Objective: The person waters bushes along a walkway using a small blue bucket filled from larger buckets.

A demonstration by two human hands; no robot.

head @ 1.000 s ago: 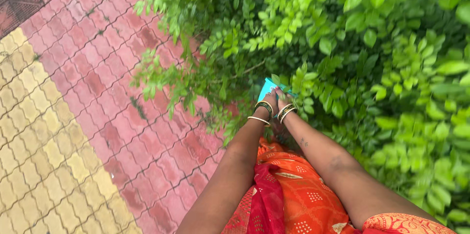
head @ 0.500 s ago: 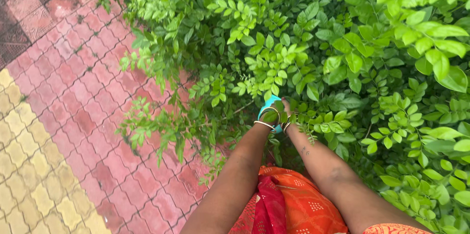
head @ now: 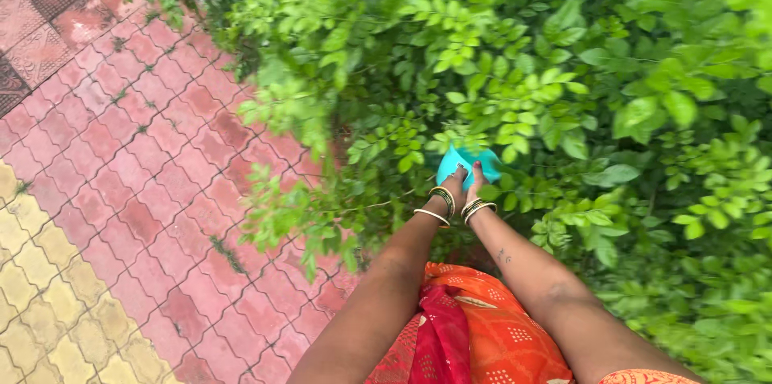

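Both my arms reach forward into a dense green bush [head: 523,70]. My left hand [head: 455,184] and my right hand [head: 475,179] are pressed close together, and both hold a small turquoise object [head: 460,160] among the leaves. Only part of that object shows; leaves and my fingers hide the rest, so its kind is unclear. Gold and dark bangles [head: 441,202] circle both wrists. An orange and red patterned garment [head: 474,328] hangs below my arms.
Wet red interlocking paving bricks [head: 137,151] cover the ground on the left, bordered by yellow bricks [head: 40,295] at the lower left. Foliage fills the whole right side and top of the view.
My hands have stayed together on the turquoise object. The view shifted, and more of the object now shows above my fingers than half a second ago.
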